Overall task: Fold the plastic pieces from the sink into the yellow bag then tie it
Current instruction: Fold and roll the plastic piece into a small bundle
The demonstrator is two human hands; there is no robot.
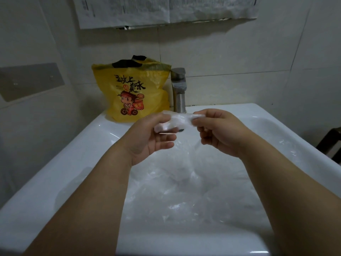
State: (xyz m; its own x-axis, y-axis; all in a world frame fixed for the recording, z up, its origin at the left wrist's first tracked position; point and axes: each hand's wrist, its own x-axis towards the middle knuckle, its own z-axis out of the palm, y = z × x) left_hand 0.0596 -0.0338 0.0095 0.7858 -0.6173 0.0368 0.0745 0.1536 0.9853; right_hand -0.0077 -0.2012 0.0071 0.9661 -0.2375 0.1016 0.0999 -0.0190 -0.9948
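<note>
The clear plastic piece, held above the sink, looks thin, light, limp and probably slippery, so it is best pinched at its ends. The left hand and right hand pinch one end each. More crinkled plastic fills the sink's basin; the glossy yellow bag stands on its back rim.

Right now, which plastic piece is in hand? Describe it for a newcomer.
At the white sink, look near the steel faucet. The left hand and right hand pinch a small clear plastic piece; unlike the loose plastic in the basin, it is held up.
</note>
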